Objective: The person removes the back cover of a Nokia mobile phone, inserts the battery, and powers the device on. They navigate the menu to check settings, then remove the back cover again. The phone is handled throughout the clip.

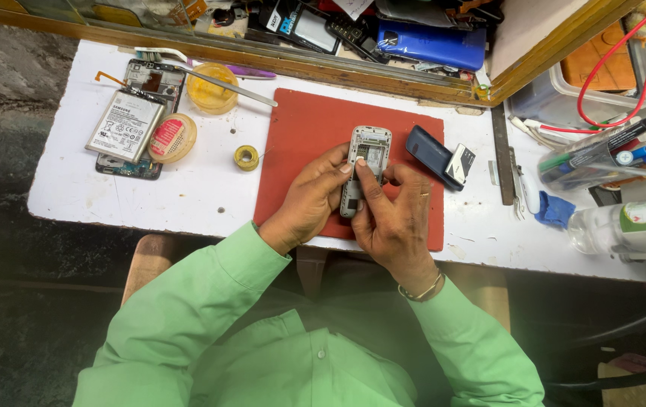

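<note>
White worktable (187, 200); red mat (300, 151), solder spool (247, 157), yellow dish (212, 88), opened smartphone (136, 120) on it.

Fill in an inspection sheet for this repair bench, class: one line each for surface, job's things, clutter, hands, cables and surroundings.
Surface: white table with a red mat under the work.
Job's things: small opened phone held over the mat; dark back cover and a small battery beside it.
Clutter: dismantled smartphone, yellow dish, solder spool, steel ruler, pens, plastic bottle.
Hands: left hand grips the phone's side; right hand supports it, thumb pressing inside.
Cables: red wires at the right edge.
Surroundings: wooden tray of phone parts behind; dark floor.
</note>
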Action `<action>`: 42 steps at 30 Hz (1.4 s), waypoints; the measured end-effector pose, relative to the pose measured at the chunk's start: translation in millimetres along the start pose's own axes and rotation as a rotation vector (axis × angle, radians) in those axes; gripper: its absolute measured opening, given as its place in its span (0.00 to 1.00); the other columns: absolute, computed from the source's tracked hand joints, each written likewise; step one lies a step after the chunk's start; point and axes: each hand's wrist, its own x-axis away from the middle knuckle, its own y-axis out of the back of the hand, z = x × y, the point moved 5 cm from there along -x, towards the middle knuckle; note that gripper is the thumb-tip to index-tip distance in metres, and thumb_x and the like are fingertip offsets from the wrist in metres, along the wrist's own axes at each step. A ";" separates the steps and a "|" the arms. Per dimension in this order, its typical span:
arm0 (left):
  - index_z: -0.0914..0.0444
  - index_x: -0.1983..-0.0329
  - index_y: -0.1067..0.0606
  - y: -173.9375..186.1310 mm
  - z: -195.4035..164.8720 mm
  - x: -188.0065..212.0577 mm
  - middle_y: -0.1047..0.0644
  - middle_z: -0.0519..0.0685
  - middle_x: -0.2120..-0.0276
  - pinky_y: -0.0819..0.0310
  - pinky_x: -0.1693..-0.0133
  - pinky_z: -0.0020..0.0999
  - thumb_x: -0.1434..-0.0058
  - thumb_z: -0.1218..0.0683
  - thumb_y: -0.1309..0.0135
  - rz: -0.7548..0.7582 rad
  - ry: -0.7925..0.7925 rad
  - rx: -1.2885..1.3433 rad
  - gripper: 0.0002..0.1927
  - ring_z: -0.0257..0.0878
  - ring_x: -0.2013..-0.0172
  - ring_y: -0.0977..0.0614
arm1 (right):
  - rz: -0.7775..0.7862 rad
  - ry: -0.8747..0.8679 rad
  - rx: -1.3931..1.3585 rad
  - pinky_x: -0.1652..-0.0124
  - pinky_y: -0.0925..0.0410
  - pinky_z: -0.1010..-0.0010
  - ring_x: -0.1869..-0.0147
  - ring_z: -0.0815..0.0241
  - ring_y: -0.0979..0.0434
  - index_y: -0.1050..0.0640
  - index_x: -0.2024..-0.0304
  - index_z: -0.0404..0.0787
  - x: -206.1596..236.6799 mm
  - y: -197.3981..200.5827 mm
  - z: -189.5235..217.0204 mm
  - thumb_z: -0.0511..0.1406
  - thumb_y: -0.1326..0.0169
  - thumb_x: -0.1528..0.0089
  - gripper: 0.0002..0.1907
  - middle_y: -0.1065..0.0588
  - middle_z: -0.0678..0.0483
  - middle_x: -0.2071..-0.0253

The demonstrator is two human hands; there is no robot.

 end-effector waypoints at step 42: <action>0.70 0.31 0.38 -4.0 -5.4 0.7 0.26 0.58 0.40 0.30 0.36 0.39 0.25 0.57 0.64 0.014 -0.012 0.046 0.22 0.42 0.39 0.24 | -0.059 0.049 0.069 0.47 0.36 0.58 0.48 0.51 0.31 0.22 0.38 0.39 6.3 -1.1 1.9 0.35 0.43 0.38 0.25 0.33 0.47 0.52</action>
